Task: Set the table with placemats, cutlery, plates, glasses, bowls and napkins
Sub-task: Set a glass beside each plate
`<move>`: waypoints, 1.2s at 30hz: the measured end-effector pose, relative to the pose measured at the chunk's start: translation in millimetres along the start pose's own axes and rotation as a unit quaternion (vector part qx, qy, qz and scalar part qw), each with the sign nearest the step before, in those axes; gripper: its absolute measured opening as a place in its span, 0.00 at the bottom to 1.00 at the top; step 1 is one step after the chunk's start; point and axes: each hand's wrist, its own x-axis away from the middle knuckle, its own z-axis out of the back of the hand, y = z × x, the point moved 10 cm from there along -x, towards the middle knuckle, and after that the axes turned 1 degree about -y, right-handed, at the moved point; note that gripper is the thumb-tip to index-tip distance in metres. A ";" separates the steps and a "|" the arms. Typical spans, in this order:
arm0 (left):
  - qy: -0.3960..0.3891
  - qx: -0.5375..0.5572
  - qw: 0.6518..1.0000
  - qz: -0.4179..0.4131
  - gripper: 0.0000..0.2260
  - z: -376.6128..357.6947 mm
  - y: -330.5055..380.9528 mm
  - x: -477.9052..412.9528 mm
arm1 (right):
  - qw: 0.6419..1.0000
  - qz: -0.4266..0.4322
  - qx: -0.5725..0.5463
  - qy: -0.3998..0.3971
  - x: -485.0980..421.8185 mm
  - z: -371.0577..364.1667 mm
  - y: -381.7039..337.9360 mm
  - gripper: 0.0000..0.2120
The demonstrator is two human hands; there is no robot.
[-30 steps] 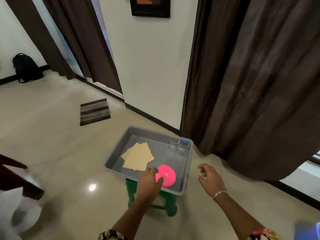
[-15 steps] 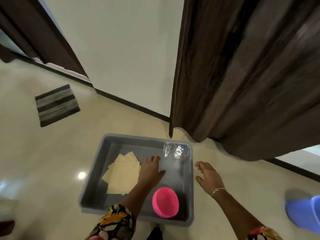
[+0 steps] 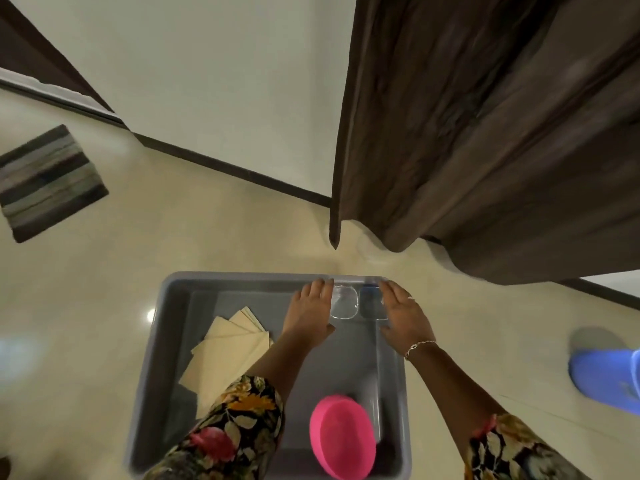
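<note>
So you've got both hands down in the grey tub [image 3: 157, 327], at its far right corner, where the two clear glasses [image 3: 343, 303] stand side by side and touch each other. Your left hand [image 3: 310, 311] lies flat along the left side of the left glass, fingers straight and pressed together, with the thumb poking out toward the near side of the glass. Your right hand [image 3: 401, 315] mirrors that on the far side of the pair: fingers straight and close together along the right glass, thumb angled in. The glasses sit sandwiched between your two palms. Honestly I can't tell if either palm actually touches glass or is just right beside it, since the clear glass blurs out there. Neither hand curls round anything.

The rest of the tub: a fanned stack of beige napkins [image 3: 225, 355] lies flat on the tub floor toward its left side, partly under your left forearm. The pink bowl [image 3: 341, 436] sits tilted against the tub's near right corner, well apart from the glasses.

Outside the tub, a dark brown curtain [image 3: 485, 133] hangs beyond its far right corner, a striped rug [image 3: 48, 183] lies on the floor off to its far left, and a blue plastic thing [image 3: 606, 379] sits on the floor to its right.
</note>
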 end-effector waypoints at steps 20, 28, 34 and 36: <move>0.006 0.197 0.980 0.027 0.27 -39.6 -6.7 -3.2 | 1.000 0.022 -0.003 -0.007 -2.2 -42.7 1.0 0.32; 0.105 0.319 0.935 0.112 0.27 -3.2 -23.8 62.7 | 0.992 0.002 -0.118 0.053 43.5 -2.3 -9.9 0.32; 0.203 0.357 0.902 0.131 0.30 32.3 -18.8 141.7 | 0.986 0.047 -0.138 0.076 92.3 34.2 -44.5 0.33; 0.249 0.381 0.878 0.150 0.31 41.9 -18.7 179.1 | 0.981 0.077 -0.150 0.095 112.9 47.6 -60.3 0.33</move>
